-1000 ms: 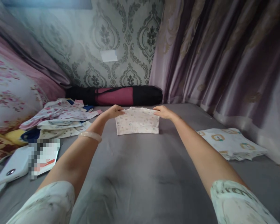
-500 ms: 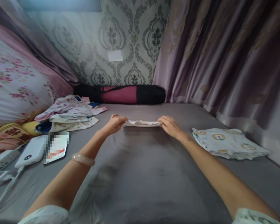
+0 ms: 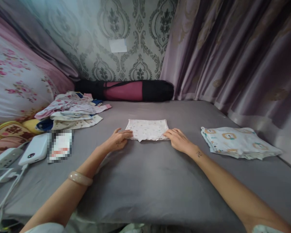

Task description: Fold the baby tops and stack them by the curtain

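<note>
A small white baby shirt [image 3: 147, 129] with a faint print lies folded in a rectangle on the grey bed sheet [image 3: 147, 181]. At its near left corner my left hand [image 3: 120, 139] is closed, fingertips pinching the cloth. My right hand [image 3: 178, 139] pinches the near right corner in the same way. Between the two hands the near edge hangs a little uneven, with a small point of fabric sticking out. A pale bangle [image 3: 80, 178] circles my left wrist.
Left: a pile of children's clothes [image 3: 72, 111], a white power bank [image 3: 35, 149] with a cable, a power strip [image 3: 5, 160] and a blurred-out flat item [image 3: 60, 146]. Right: a folded white printed cloth [image 3: 240, 142]. A black and maroon roll bag [image 3: 123, 90] lies along the wall.
Held up by both hands at first, the shirt was tipped over toward me and now lies flat on the sheet. My hands came nearer with it, still gripping its edge.
</note>
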Tool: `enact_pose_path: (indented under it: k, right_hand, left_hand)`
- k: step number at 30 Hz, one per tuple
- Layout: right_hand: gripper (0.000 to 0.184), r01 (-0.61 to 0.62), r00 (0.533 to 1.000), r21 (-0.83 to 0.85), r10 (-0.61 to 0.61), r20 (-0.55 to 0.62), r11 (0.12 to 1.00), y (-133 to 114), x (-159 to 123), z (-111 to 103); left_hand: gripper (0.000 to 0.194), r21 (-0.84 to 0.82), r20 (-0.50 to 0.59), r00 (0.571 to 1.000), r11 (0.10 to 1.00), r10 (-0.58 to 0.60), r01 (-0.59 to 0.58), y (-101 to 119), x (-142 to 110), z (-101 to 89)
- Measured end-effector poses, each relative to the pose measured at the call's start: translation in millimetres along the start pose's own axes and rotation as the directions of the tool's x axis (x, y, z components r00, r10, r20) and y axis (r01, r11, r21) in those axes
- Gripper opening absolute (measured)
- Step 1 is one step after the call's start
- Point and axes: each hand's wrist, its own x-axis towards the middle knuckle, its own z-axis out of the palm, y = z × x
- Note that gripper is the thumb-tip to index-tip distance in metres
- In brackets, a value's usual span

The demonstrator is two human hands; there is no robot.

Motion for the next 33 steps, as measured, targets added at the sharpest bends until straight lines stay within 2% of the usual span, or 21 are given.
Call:
enact_pose_path:
  k: [3,5,7,9,14,19,24,33]
  right_hand:
    - [0.039,-0.091,0.996,0.005,0.091,0.018,0.996,-10.9,18.9,-4.9]
    - [0.037,-0.131,0.991,0.016,0.132,-0.031,0.991,-23.1,37.4,-3.8]
    - [0.039,-0.139,0.986,0.036,0.142,-0.083,0.990,-37.2,57.6,2.2]
    - [0.045,-0.174,0.979,0.053,0.179,-0.098,0.983,-49.7,76.4,11.5]
    - [0.055,-0.261,0.965,0.116,0.261,0.014,0.958,-60.3,105.8,32.2]
    - [0.057,-0.271,0.962,0.118,0.267,0.053,0.955,-53.4,111.7,42.1]
    - [0.058,-0.284,0.958,0.144,0.274,0.084,0.948,-50.6,109.9,47.5]
    - [0.056,-0.298,0.953,0.173,0.281,0.115,0.939,-47.8,112.3,42.0]
  left_hand:
    - [0.038,-0.025,-0.093,0.989,0.994,-0.112,0.110,8.2,15.2,-2.2]
    - [0.040,-0.005,-0.183,0.962,0.979,-0.201,0.204,18.8,31.7,-0.4]
    - [0.044,0.034,-0.207,0.943,0.961,-0.262,0.274,32.2,50.2,4.0]
    - [0.046,0.057,-0.164,0.943,0.952,-0.289,0.302,45.7,67.6,9.7]
    - [0.051,0.120,-0.045,0.943,0.935,-0.331,0.334,63.0,95.2,21.8]
    - [0.051,0.117,-0.051,0.934,0.927,-0.354,0.357,56.7,101.9,35.9]
    - [0.049,0.143,-0.108,0.946,0.937,-0.305,0.318,46.6,100.6,47.2]
    - [0.046,0.155,-0.179,0.951,0.948,-0.251,0.279,43.9,102.8,43.5]
